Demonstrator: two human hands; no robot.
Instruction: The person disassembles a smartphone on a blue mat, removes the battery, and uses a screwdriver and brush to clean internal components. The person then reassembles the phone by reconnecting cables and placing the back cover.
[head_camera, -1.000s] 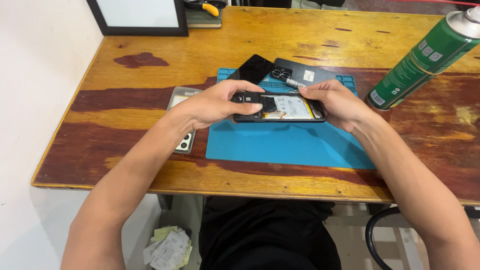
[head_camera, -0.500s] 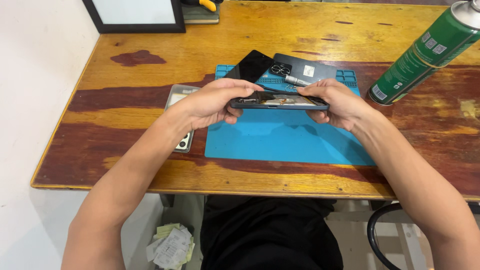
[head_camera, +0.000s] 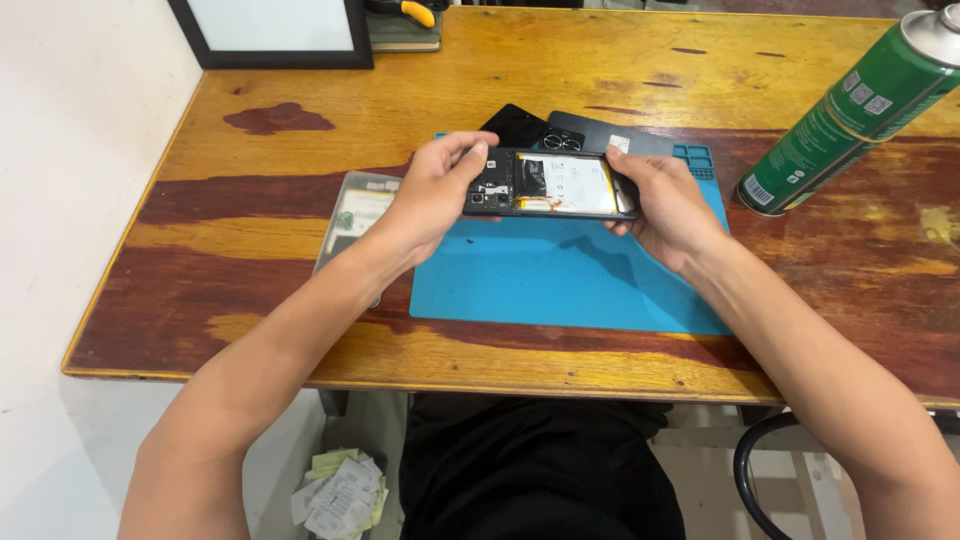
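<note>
Over the blue work mat (head_camera: 560, 280), near the wooden table's (head_camera: 300, 200) front edge: an opened phone (head_camera: 550, 184), back cover off and innards facing up, held level above the mat, left hand (head_camera: 435, 190) clamped on its left end, right hand (head_camera: 665, 205) gripping its right end. Just left of the mat, a clear plastic case (head_camera: 358, 215); just behind the phone, a dark back cover (head_camera: 600, 134) and another black panel (head_camera: 513, 125). Farther off, a green spray can (head_camera: 850, 110) lying at the right and a black-framed board (head_camera: 270, 30) at the far edge.
</note>
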